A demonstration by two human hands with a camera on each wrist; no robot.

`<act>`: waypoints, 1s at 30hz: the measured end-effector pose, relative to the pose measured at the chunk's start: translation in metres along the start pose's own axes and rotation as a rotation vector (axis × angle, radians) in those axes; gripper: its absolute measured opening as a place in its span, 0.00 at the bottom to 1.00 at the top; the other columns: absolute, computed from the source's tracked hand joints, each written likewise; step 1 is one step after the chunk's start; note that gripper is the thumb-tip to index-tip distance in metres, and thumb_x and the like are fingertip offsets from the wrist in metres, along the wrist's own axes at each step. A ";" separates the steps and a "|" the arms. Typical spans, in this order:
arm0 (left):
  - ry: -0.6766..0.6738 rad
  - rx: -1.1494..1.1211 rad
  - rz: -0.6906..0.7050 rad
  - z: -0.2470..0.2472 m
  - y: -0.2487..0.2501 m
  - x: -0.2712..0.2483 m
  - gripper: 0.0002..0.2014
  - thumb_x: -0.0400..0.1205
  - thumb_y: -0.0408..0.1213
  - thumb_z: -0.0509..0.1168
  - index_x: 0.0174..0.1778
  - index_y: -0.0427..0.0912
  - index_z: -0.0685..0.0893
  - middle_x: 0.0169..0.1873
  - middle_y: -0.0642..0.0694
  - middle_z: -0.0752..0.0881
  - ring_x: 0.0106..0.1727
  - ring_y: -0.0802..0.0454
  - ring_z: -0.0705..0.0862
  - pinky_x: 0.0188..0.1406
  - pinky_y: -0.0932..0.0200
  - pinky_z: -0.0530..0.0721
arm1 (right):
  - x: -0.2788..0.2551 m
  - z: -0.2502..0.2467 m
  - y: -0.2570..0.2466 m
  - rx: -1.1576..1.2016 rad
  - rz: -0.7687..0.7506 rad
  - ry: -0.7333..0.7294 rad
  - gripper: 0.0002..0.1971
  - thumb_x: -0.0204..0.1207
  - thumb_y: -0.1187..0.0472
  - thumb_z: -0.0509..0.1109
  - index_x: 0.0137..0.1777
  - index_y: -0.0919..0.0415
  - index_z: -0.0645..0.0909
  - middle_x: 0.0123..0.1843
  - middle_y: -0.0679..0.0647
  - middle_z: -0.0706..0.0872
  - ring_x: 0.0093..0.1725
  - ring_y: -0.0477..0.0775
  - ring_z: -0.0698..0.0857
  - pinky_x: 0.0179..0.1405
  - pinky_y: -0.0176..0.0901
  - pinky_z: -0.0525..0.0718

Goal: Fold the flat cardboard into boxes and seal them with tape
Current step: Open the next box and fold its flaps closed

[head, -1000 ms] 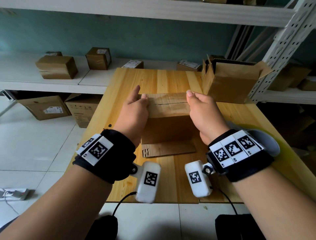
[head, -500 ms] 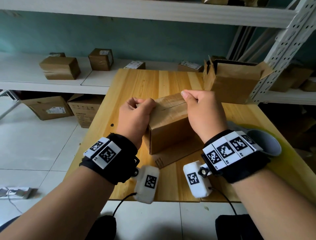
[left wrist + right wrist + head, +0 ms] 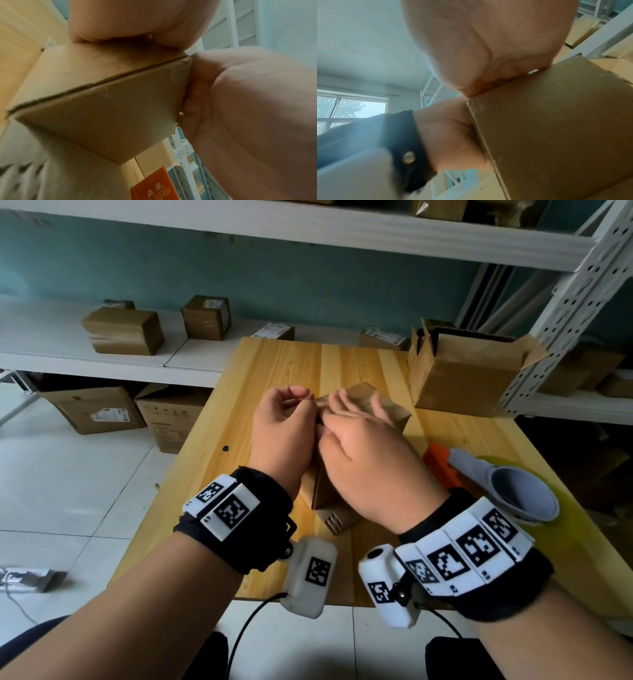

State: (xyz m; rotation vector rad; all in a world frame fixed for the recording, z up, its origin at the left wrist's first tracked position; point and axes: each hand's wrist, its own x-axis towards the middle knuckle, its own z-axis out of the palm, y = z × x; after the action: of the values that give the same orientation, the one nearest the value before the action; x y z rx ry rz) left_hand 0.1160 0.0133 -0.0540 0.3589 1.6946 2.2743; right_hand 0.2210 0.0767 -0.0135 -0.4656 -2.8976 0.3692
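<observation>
While we hold the small brown cardboard box (image 3: 383, 412) near the middle of the pale wooden table (image 3: 274, 371), its folded flaps meet along a dark seam that the left wrist view shows closed but untaped. Our left hand (image 3: 284, 433) has its fingers curled at the box's left top edge, thumb and fingertips pinching the cardboard there. Our right hand (image 3: 370, 460) lies over the top, fingers spread flat and pressing the flaps down.

We judge the flaps to be the weak spot: corrugated board tends to spring back, so if we lift the right hand to fetch the grey-and-orange tape dispenser (image 3: 496, 484), which lies just to the right of the box, the seam could open again. The box also looks tilted, with a loose flap (image 3: 342, 518) showing beneath it at the near end, so a hard press from above might skew it or crush a corner. A one-handed reach could slide the light box across the smooth wood.

Behind it, a larger open cardboard box (image 3: 469, 374) stands at the table's far right.
</observation>
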 end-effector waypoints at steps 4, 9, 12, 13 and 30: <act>-0.014 0.021 -0.002 -0.003 0.003 -0.002 0.06 0.87 0.28 0.66 0.51 0.45 0.84 0.57 0.36 0.90 0.55 0.43 0.92 0.53 0.55 0.90 | -0.004 0.002 -0.003 0.026 -0.056 0.022 0.26 0.94 0.56 0.49 0.88 0.61 0.69 0.93 0.60 0.60 0.93 0.52 0.52 0.93 0.48 0.45; -0.072 0.120 0.028 -0.005 0.010 -0.004 0.08 0.85 0.28 0.66 0.46 0.47 0.85 0.40 0.47 0.88 0.34 0.56 0.84 0.32 0.63 0.83 | -0.004 -0.006 0.009 0.148 0.046 0.015 0.26 0.94 0.47 0.52 0.91 0.47 0.65 0.93 0.45 0.57 0.93 0.49 0.44 0.92 0.50 0.40; -0.101 0.159 0.028 -0.006 0.014 -0.003 0.10 0.86 0.29 0.67 0.43 0.47 0.86 0.36 0.49 0.86 0.32 0.58 0.81 0.28 0.65 0.82 | 0.002 -0.009 0.023 0.129 0.113 0.042 0.27 0.94 0.43 0.51 0.90 0.46 0.67 0.93 0.43 0.59 0.93 0.49 0.47 0.93 0.52 0.42; -0.114 0.162 0.020 -0.006 0.014 -0.003 0.09 0.87 0.29 0.67 0.43 0.47 0.86 0.36 0.49 0.85 0.32 0.58 0.81 0.28 0.65 0.82 | 0.005 -0.010 0.030 0.125 0.129 0.051 0.27 0.93 0.41 0.51 0.89 0.47 0.67 0.92 0.43 0.59 0.93 0.49 0.48 0.93 0.54 0.45; 0.009 0.031 -0.192 -0.021 0.033 0.007 0.18 0.78 0.38 0.82 0.61 0.42 0.85 0.51 0.42 0.91 0.36 0.56 0.91 0.25 0.65 0.84 | 0.007 -0.028 0.041 0.026 0.282 0.015 0.38 0.88 0.31 0.54 0.90 0.55 0.65 0.75 0.54 0.85 0.71 0.59 0.85 0.61 0.55 0.87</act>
State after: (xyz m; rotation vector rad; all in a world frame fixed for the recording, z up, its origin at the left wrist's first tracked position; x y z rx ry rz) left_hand 0.0997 -0.0124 -0.0279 0.1844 1.6918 2.1169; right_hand 0.2326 0.1227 0.0026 -0.8725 -2.8115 0.4397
